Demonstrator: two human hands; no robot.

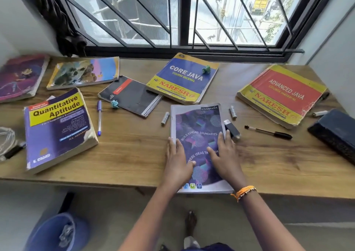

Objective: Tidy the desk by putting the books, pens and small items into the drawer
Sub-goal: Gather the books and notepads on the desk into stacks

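both hands, left (177, 160) and right (225, 154), flat with straight fingers, gripping nothing, pressing one purple classmate notebook (199, 128) at the wooden desk (134, 151) front edge, long axis pointing toward the window; six other books; two pens.

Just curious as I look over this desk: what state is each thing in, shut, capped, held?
Purple classmate notebook: closed, flat, under both hands.
Left hand: open, pressing it.
Right hand: open, pressing it.
Blue Core Java book: closed.
Blue ballpoint pen: capped.
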